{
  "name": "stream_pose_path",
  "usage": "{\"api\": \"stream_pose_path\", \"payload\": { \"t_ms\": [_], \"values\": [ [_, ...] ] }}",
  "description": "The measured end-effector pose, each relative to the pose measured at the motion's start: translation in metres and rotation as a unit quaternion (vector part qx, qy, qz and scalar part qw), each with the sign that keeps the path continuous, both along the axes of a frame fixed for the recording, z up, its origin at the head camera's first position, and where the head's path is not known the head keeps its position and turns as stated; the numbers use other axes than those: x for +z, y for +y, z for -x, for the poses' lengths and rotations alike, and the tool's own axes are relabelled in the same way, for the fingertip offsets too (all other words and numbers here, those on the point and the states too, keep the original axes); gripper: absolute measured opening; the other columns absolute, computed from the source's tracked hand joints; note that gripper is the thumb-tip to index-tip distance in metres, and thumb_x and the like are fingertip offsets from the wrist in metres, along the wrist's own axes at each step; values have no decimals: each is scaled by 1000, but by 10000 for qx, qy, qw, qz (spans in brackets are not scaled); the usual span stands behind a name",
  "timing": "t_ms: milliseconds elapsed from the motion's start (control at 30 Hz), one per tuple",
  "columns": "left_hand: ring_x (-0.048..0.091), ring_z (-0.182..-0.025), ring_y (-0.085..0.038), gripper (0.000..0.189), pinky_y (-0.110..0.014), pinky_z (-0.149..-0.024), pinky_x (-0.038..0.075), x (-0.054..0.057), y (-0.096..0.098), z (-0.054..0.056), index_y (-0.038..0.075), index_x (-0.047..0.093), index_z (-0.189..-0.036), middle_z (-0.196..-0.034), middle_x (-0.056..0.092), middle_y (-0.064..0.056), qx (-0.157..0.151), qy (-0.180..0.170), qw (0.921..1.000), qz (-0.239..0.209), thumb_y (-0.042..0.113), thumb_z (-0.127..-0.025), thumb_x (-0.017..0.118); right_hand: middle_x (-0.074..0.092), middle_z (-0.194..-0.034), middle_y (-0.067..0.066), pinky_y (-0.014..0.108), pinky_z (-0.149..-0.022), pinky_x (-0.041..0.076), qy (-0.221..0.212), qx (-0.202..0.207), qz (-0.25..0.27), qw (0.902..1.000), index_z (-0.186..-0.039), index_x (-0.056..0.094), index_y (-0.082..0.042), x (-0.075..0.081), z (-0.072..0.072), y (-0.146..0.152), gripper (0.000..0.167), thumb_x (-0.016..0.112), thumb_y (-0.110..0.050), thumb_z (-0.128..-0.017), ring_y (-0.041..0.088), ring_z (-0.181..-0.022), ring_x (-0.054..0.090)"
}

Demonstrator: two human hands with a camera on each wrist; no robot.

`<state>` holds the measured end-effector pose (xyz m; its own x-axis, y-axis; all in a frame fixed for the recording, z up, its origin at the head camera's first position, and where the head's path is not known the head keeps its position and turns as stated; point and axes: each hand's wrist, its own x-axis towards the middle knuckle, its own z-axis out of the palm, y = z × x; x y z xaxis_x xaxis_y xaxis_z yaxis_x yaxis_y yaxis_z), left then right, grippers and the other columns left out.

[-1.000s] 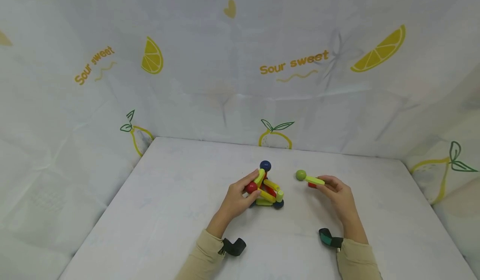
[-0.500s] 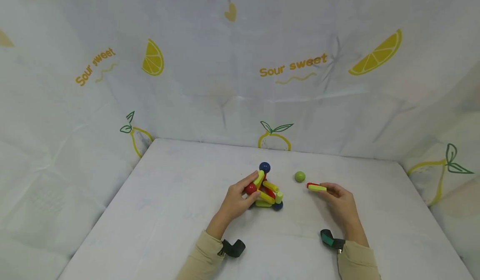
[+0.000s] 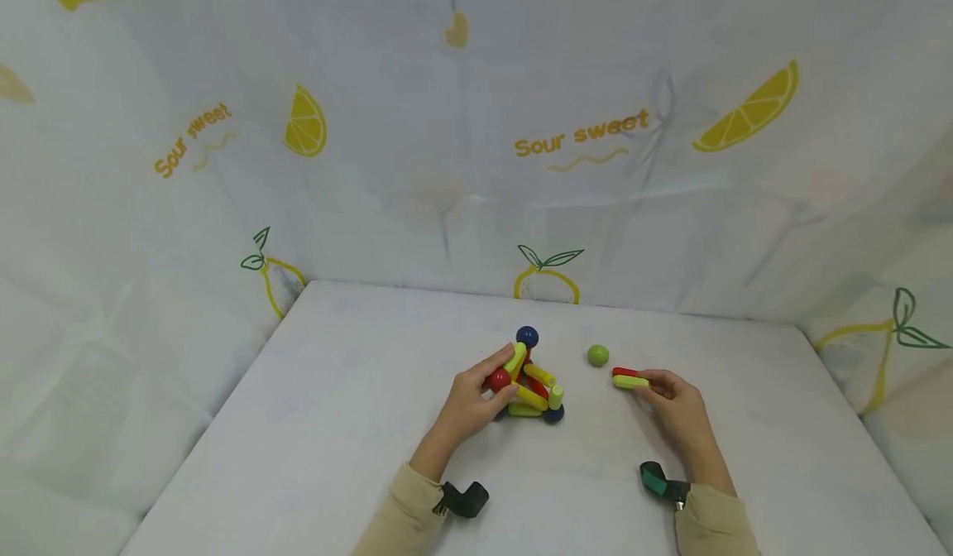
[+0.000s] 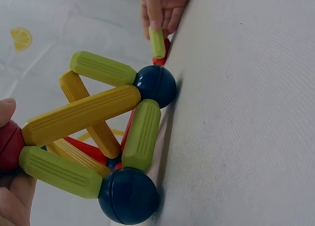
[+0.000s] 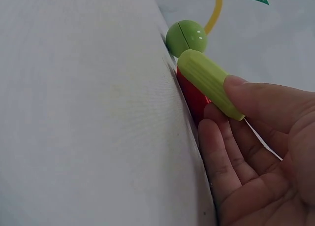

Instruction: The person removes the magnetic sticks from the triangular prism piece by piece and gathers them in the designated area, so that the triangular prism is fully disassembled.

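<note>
Green ball (image 3: 598,355) and green stick (image 3: 629,382) have parted, baring the stick's end; right hand (image 3: 681,411) pinches the stick, left hand (image 3: 465,407) grips the structure (image 4: 83,114).

Lime stick (image 3: 630,382): a second ago its far end met the green ball (image 3: 598,355); now a gap shows between them in the head view, and the stick lies nearly level instead of slanting.
Red stick (image 3: 624,371): it peeked out on the near side of the lime stick; now it shows along the far side.
Right hand (image 3: 677,407): drawn back slightly from the green ball, taking both sticks along.
Head view: everything sits a little lower in the frame (the lemon-slice prints (image 3: 748,109) too).
</note>
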<state>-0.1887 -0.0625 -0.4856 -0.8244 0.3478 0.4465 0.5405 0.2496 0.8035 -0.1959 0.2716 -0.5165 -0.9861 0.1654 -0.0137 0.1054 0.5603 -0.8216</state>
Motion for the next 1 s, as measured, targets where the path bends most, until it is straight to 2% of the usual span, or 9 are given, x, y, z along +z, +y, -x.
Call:
{"api": "stream_pose_path", "payload": {
  "t_ms": [100,233,300,533,800,1000],
  "values": [
    [50,-127,-28,53,-31,-93,50,-2,0,0,6,47,-139,-144,46,-10,-19,41,10000,-53,15,-90,65,63,-119,19,8,-71,43,35,-19,-102,9999,-119,59,-2,0,-1,1,41,65,-31,-90,-2,-89,55],
    [50,-127,-27,52,-30,-94,49,-4,-1,-1,7,47,-139,-144,46,-10,2,33,10000,-26,17,-91,64,64,-118,20,13,-73,43,-36,-36,-246,9997,-118,60,-3,-2,-1,0,40,65,-30,-90,19,-100,60],
    [50,-127,-27,52,-30,-94,49,-5,-2,-1,7,46,-139,-144,46,-10,9,45,10000,20,17,-91,64,64,-116,20,13,-73,43,-36,-74,-320,9995,-118,60,-3,-4,-1,0,39,65,-30,-90,24,-103,59],
    [49,-129,-22,53,-29,-95,49,-4,0,0,9,46,-140,-144,46,-5,18,-11,10000,86,18,-91,64,65,-108,19,11,-68,44,143,-218,-523,9983,-115,60,-2,-4,-2,1,36,67,-25,-88,24,-97,60],
    [50,-128,-26,53,-29,-94,49,-4,0,1,6,46,-139,-144,46,-8,-3,150,9999,22,16,-91,64,62,-101,18,11,-67,44,393,-250,-801,9957,-110,57,2,-6,-1,0,35,70,-18,-85,26,-91,59],
    [50,-127,-28,52,-30,-94,50,-3,0,0,6,46,-139,-144,46,-9,-11,206,9998,14,14,-91,64,60,-108,20,26,-76,48,392,-310,-884,9948,-115,55,3,-3,-2,-1,41,70,-21,-85,30,-95,58]
  ]
}}
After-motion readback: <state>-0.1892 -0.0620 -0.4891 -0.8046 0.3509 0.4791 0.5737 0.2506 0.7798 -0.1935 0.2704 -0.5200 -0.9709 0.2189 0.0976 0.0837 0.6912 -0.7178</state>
